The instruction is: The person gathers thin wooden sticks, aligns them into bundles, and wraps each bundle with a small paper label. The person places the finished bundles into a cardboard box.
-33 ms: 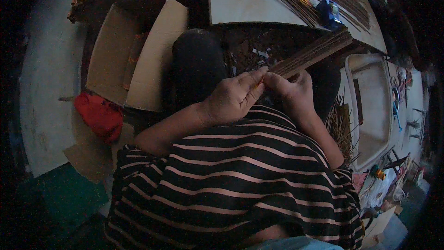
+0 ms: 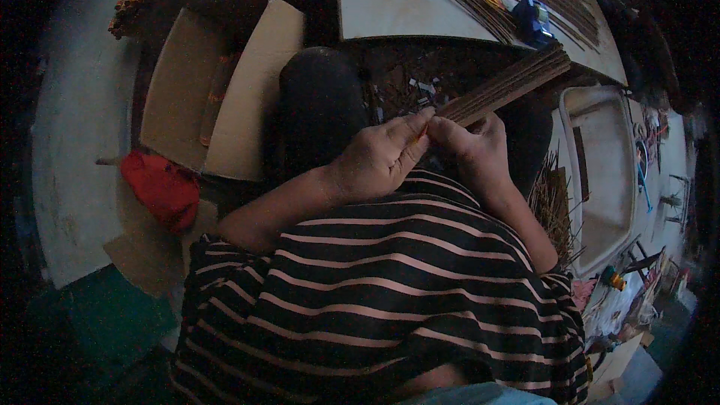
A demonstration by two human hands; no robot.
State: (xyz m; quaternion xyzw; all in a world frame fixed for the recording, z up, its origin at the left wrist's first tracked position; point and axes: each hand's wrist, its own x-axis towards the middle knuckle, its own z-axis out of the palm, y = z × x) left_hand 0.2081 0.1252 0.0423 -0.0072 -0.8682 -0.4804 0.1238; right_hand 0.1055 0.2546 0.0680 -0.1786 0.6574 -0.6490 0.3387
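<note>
Left hand [image 2: 382, 157] and right hand [image 2: 472, 146] both clamp the stick bundle [image 2: 510, 84], angled toward 2 o'clock, squaring its near end.

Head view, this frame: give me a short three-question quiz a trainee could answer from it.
1. True or false: both hands grip the near end of the bundle of thin brown sticks.
2. Multiple choice: the red cloth lies (A) on the white table, (B) to the person's left, below the cardboard sheets, (C) in the white tray.
3. What blue thing sits on the white table among the loose sticks?

Key
1. True: the left hand and the right hand meet at the bundle's near end.
2. B.
3. A small blue object; its kind cannot be told.
</note>
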